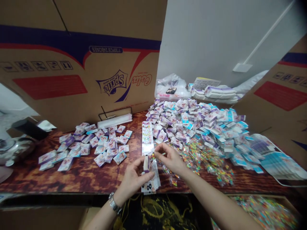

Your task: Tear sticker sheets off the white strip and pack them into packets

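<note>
Candy packet (153, 156), partly hidden by right hand (168, 157)

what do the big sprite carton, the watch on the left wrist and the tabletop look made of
Sprite carton: brown corrugated cardboard, matte, with printed panels and creased flaps.
Wristwatch: probably steel, given its silvery shine and linked band.
Tabletop: likely glossy laminate or varnished wood; mottled red-brown, softly reflective.

Small boxes and candy packets on a table

Left hand (136, 175) grips a small box (146, 164) near the table's (91, 183) front edge.
</note>
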Motion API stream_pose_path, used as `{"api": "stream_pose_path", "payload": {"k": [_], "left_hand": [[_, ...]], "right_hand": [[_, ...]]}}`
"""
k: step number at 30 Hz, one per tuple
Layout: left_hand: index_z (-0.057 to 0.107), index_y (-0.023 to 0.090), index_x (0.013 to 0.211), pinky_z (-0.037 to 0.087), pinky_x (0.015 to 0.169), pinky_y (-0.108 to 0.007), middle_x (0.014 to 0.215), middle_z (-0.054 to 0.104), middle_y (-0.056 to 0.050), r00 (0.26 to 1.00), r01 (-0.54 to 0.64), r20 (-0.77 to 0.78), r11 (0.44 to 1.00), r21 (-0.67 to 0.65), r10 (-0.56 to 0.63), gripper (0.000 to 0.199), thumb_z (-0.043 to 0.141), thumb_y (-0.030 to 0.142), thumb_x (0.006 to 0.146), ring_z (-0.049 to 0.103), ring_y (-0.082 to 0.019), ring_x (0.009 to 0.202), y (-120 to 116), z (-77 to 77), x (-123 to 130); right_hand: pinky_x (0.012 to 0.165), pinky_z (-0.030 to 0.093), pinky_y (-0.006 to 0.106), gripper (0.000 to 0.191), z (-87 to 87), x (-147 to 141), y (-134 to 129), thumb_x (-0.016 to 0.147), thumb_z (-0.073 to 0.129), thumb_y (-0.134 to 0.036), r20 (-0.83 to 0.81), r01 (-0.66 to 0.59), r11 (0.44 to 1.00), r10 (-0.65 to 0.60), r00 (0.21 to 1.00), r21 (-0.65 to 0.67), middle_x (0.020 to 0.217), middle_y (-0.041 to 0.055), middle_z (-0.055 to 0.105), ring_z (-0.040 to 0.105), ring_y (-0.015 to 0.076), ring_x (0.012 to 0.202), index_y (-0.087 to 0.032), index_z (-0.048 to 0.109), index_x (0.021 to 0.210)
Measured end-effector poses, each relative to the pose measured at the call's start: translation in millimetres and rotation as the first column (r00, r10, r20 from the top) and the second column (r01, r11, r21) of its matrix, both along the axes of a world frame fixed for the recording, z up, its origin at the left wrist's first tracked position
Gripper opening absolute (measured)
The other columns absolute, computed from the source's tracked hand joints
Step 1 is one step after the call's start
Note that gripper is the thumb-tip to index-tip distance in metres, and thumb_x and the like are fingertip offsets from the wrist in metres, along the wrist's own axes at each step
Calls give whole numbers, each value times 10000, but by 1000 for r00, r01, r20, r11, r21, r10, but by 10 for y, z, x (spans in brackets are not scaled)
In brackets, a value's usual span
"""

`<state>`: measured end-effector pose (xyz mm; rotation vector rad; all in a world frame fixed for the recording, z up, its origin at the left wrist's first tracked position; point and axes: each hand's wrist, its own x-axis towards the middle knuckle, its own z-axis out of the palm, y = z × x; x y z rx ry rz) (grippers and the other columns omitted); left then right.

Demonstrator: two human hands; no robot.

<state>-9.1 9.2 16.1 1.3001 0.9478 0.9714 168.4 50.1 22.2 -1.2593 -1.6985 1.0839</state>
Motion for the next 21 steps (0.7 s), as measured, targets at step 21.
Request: {"api": "stream_pose_path", "payload": {"k": [21], "left_hand": [[378, 185, 1320, 446, 863, -418, 1097, 580, -119, 682, 52, -522, 678, 733, 512, 544, 540, 143, 802, 533, -272, 999, 4, -222, -93]], "right_hand": [[587, 398, 248, 116, 448, -49, 13, 863, 521, -245, 345, -166, 962, 85, 935, 214, 722, 1, 599, 534, 132, 639, -202, 619, 909]]}}
